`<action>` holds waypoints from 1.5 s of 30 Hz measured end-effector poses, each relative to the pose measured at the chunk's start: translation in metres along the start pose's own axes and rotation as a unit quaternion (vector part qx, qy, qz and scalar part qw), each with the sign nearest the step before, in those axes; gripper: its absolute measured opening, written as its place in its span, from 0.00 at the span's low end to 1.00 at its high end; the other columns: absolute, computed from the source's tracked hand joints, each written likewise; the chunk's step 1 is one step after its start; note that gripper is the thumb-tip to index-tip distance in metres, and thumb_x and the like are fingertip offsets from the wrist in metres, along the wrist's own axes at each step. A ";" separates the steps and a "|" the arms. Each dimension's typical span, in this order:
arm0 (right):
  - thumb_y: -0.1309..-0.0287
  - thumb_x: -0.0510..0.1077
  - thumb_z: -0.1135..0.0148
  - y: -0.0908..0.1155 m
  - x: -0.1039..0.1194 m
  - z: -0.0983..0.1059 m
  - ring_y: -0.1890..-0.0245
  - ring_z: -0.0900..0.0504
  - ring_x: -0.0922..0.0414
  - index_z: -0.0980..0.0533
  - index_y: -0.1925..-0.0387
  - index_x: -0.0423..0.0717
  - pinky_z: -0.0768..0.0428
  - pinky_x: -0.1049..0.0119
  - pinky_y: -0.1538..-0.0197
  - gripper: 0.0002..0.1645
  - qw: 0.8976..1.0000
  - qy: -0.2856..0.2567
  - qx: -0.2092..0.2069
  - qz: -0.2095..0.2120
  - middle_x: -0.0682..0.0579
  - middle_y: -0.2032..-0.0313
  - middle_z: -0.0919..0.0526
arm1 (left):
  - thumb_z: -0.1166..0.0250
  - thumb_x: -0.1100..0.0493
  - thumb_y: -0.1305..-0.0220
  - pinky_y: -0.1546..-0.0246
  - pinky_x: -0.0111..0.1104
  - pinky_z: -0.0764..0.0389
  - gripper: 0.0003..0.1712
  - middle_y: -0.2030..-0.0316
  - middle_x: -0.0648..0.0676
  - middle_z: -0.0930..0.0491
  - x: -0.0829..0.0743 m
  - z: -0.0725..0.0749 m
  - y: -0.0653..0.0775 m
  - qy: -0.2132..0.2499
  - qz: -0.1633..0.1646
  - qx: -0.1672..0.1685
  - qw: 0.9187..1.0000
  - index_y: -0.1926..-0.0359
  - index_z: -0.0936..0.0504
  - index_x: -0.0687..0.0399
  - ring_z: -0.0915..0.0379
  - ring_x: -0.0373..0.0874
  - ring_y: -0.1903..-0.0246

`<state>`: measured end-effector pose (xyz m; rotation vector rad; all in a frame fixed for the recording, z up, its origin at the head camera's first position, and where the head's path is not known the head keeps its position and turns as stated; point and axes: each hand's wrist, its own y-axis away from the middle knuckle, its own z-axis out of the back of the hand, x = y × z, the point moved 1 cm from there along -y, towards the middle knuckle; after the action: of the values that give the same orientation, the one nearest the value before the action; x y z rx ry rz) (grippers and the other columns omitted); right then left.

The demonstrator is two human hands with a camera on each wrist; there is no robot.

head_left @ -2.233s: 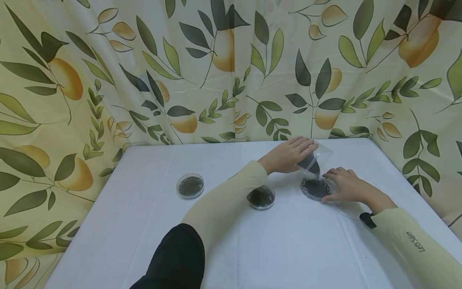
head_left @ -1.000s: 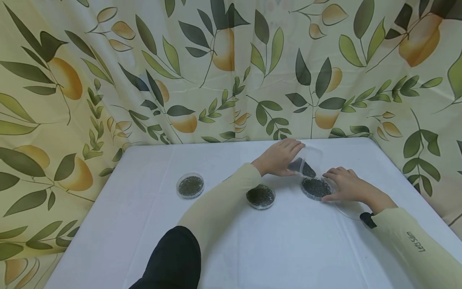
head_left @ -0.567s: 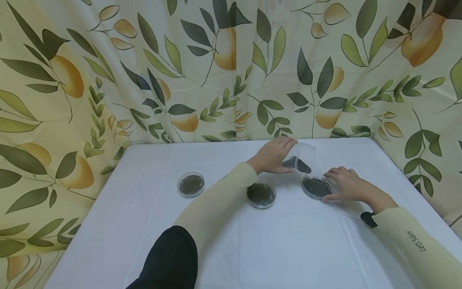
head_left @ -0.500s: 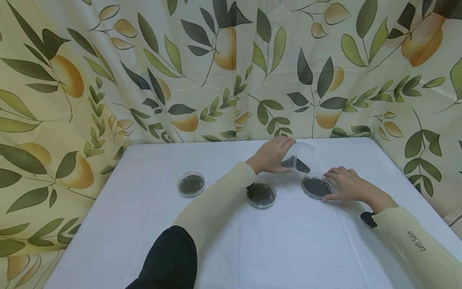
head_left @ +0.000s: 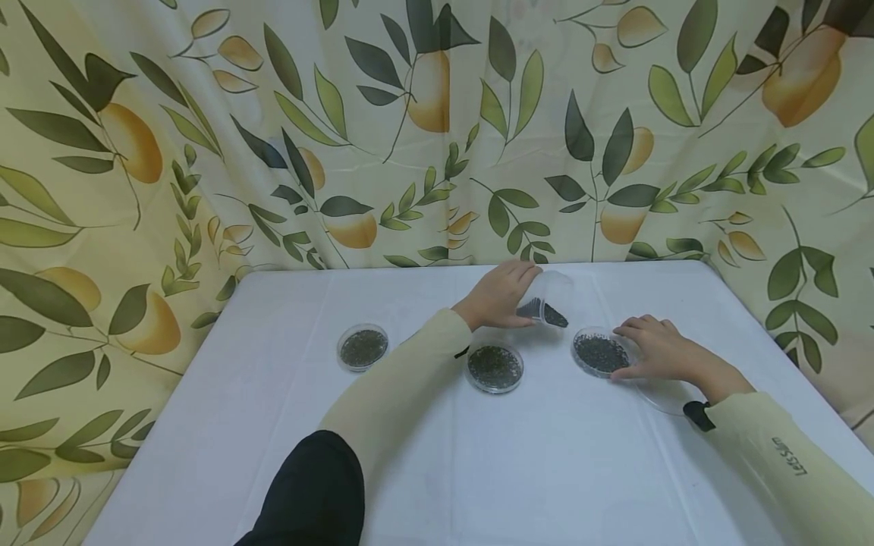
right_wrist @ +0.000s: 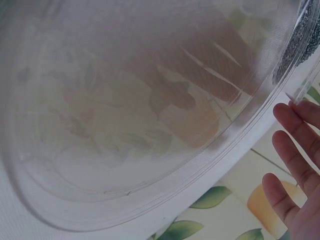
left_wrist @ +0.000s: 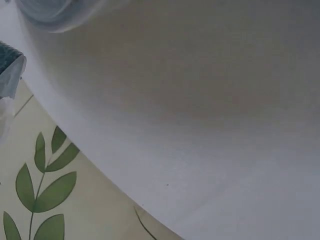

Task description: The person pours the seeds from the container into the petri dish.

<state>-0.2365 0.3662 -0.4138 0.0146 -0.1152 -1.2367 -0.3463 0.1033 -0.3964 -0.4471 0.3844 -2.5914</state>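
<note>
In the head view my left hand (head_left: 498, 296) grips a tilted clear plastic bag (head_left: 544, 309) partly filled with dark granules. The bag's mouth points right, apart from the right petri dish (head_left: 601, 353), which holds dark granules too. My right hand (head_left: 658, 349) steadies that dish, thumb and fingers at its right rim. A corner of the bag (left_wrist: 10, 70) shows at the left edge of the left wrist view. A clear round lid (right_wrist: 125, 175) fills much of the right wrist view, near the right fingers (right_wrist: 295, 150).
Two more petri dishes of dark granules, one in the middle (head_left: 495, 369) and one at left (head_left: 363, 348), stand on the white-covered table (head_left: 546, 470). The lid (head_left: 662, 397) lies under my right wrist. A patterned curtain (head_left: 410, 189) hangs behind the table.
My left hand has drawn the bag left, away from above the right dish, and the granules have stopped running out. The right hand has stayed at the dish.
</note>
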 end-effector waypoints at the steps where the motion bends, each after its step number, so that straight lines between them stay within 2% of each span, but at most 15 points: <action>1: 0.68 0.70 0.29 0.000 0.000 0.000 0.47 0.31 0.34 0.26 0.49 0.31 0.33 0.34 0.49 0.54 1.000 0.000 0.002 -0.002 0.30 0.49 0.26 | 0.36 0.31 0.52 0.31 0.34 0.41 0.52 0.40 0.56 0.30 0.000 0.000 0.001 0.004 0.001 0.001 1.000 0.37 0.35 0.62 0.35 0.48 0.37; 18: 0.68 0.69 0.29 0.001 -0.002 -0.002 0.48 0.30 0.35 0.26 0.49 0.31 0.32 0.36 0.52 0.53 1.000 0.000 -0.011 0.015 0.32 0.49 0.25 | 0.36 0.29 0.54 0.33 0.32 0.39 0.52 0.42 0.54 0.29 0.006 -0.012 0.008 0.018 0.038 0.035 0.999 0.37 0.36 0.60 0.34 0.45 0.39; 24: 0.67 0.69 0.29 0.001 -0.001 -0.001 0.47 0.30 0.34 0.26 0.49 0.32 0.32 0.35 0.50 0.53 1.000 -0.002 -0.010 0.011 0.32 0.49 0.25 | 0.38 0.27 0.53 0.34 0.32 0.37 0.53 0.43 0.54 0.29 0.007 -0.012 0.008 0.005 0.048 0.042 0.998 0.37 0.36 0.59 0.34 0.45 0.40; 30: 0.68 0.70 0.29 0.001 -0.001 -0.001 0.48 0.30 0.34 0.26 0.49 0.32 0.32 0.35 0.50 0.54 1.000 -0.001 -0.006 0.007 0.31 0.49 0.25 | 0.40 0.25 0.53 0.34 0.34 0.38 0.54 0.42 0.54 0.30 0.008 -0.011 0.006 -0.021 0.060 0.064 0.996 0.36 0.37 0.59 0.35 0.45 0.39; 35: 0.68 0.69 0.29 0.001 -0.001 -0.002 0.48 0.30 0.34 0.26 0.49 0.32 0.32 0.36 0.51 0.53 1.000 0.000 -0.006 0.012 0.32 0.49 0.25 | 0.40 0.25 0.54 0.33 0.35 0.38 0.55 0.40 0.54 0.30 0.009 -0.010 0.006 -0.018 0.085 0.081 0.993 0.36 0.37 0.59 0.37 0.45 0.38; 45: 0.67 0.70 0.29 0.001 -0.002 -0.003 0.47 0.30 0.35 0.26 0.49 0.32 0.33 0.35 0.50 0.53 1.000 -0.004 -0.008 0.016 0.32 0.49 0.25 | 0.40 0.24 0.55 0.34 0.36 0.38 0.55 0.41 0.54 0.31 0.016 -0.009 0.013 0.019 0.136 0.114 0.984 0.36 0.38 0.58 0.38 0.45 0.38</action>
<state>-0.2363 0.3687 -0.4166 -0.0064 -0.1126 -1.2067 -0.3581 0.0860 -0.4047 -0.2465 0.1455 -2.3443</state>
